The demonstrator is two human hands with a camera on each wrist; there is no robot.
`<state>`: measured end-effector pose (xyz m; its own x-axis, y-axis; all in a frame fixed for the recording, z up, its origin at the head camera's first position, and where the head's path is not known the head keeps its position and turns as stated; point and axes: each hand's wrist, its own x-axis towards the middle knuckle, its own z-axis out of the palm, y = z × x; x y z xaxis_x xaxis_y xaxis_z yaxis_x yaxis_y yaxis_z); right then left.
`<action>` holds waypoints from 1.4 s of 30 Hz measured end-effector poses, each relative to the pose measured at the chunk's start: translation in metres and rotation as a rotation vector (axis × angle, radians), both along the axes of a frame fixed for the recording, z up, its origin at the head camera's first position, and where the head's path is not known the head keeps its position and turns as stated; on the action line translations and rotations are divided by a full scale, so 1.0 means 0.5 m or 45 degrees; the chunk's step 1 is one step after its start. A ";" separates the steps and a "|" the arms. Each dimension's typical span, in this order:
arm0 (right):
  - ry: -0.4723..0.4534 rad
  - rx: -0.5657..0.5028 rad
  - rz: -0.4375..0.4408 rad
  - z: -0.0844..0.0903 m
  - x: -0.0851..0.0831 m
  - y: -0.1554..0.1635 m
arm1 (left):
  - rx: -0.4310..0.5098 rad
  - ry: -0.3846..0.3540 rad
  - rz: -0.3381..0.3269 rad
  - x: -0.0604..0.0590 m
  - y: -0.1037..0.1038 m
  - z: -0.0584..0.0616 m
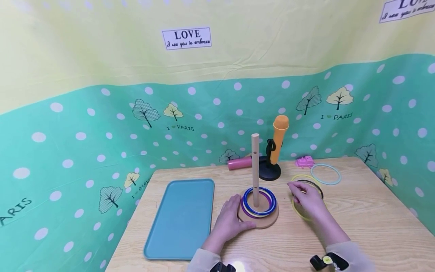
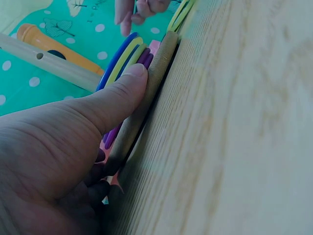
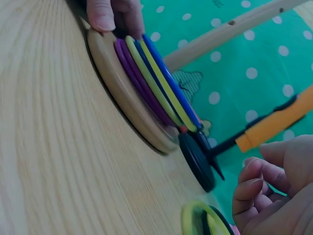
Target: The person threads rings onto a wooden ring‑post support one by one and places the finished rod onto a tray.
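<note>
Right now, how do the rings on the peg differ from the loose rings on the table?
The stacked rings lie piled round the peg on the round base, blue on top; the loose rings lie flat on the table, spread out. The left hand rests against the base by the stack; the right hand is on the loose ones. All are thin coloured hoops.

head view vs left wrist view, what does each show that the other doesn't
Only the head view shows the teal tray, the pink cylinder, the pink toy, the light blue ring lying apart, and the whole right hand over the loose rings.

Only the left wrist view shows, close up, the left thumb pressed against the rim of the wooden base.

Both show the left hand at the base, the peg, the stacked rings and the orange microphone.
</note>
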<state>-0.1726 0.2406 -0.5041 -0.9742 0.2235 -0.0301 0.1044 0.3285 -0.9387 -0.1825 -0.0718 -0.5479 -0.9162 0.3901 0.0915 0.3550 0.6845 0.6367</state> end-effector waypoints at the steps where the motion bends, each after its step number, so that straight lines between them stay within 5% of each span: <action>1: 0.008 0.006 -0.004 0.001 0.003 0.008 | 0.004 0.007 -0.002 0.000 0.000 0.000; 12: 0.058 0.215 -0.029 -0.002 0.031 0.104 | -0.033 0.030 -0.006 0.005 0.002 0.006; 33: -0.049 0.216 -0.149 -0.048 0.056 0.206 | -0.023 0.000 0.000 0.002 0.002 0.003; 42: -0.113 0.178 -0.119 -0.066 0.053 0.224 | -0.016 0.011 0.000 -0.001 0.001 -0.002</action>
